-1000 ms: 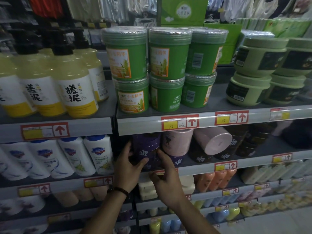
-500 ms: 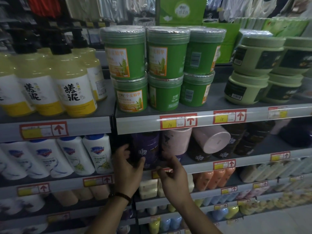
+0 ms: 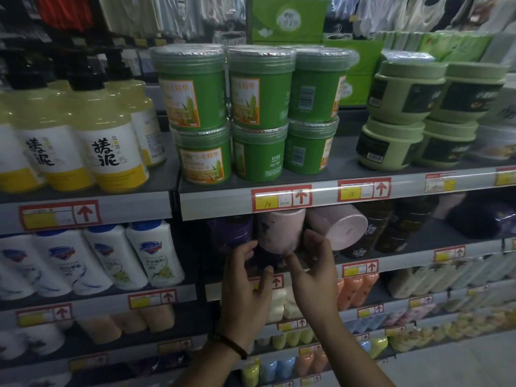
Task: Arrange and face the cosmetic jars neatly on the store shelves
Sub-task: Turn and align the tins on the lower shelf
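Half this bay looks fine to me already, so going left to right. The yellow pump bottles (image 3: 111, 152) and the white bottles (image 3: 156, 258) under them stand labels-out, not my problem. The green jars (image 3: 195, 107) up top are stacked two high. The right-hand stack shows barcodes, so I'd say that one wants turning at some point.

My row is the second shelf (image 3: 413, 256) down. A purple jar (image 3: 230, 233) stands upright at its left end, deep in shadow under the price rail (image 3: 223, 202). My left hand (image 3: 245, 291) sits just in front of and below it. Its fingers (image 3: 250, 248) are released and loosely bent, with the tips up by the lower left edge of the pink jar (image 3: 279, 233). Can't tell if they actually touch. I reckon that hand is there to steady things.

The pink jar is upright, perched on something dark I can't make out. Its print shows off to the left instead of dead front, so my guess is it needs a twist.

My right hand (image 3: 315, 275) does the work. Those fingers (image 3: 314, 241) are curled round the jar's lower right side, thumb at its bottom front edge, grasping it.

Just right of that, a tipped pink jar (image 3: 342, 227) lies on its side, base toward me, beside the dark jars (image 3: 374, 233). Probably next to stand up. The pale green tubs (image 3: 405, 107) are top right.
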`<state>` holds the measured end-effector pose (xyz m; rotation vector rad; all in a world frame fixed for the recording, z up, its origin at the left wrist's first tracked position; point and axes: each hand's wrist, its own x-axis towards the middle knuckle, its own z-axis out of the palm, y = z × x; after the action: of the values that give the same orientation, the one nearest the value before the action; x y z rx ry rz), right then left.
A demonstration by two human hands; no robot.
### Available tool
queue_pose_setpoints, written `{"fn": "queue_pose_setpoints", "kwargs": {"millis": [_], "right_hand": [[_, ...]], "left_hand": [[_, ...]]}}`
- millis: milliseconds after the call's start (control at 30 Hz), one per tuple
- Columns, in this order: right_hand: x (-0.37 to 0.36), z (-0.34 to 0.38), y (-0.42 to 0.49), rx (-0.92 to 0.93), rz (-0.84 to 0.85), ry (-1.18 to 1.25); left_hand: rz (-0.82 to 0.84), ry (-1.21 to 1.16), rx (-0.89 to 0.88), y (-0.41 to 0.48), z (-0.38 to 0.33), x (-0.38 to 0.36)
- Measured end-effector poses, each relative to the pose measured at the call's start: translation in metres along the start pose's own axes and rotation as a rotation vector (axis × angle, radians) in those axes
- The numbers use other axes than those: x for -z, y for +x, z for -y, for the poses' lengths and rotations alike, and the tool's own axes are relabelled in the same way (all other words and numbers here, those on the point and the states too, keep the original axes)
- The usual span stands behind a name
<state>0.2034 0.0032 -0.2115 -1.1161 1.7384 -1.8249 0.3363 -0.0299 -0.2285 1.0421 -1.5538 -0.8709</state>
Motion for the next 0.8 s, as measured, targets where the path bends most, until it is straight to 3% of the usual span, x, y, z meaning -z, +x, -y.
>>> {"fn": "queue_pose_setpoints", "kwargs": {"millis": [267, 800], "right_hand": [[0.002, 0.007, 0.021, -0.001, 0.161, 0.044], [0.006, 0.017, 0.040, -0.035, 0.250, 0.106]], "left_hand": [[0.119, -0.021, 0.026, 0.007, -0.004, -0.026], [0.073, -0.127, 0.164, 0.017, -0.023, -0.044]]}}
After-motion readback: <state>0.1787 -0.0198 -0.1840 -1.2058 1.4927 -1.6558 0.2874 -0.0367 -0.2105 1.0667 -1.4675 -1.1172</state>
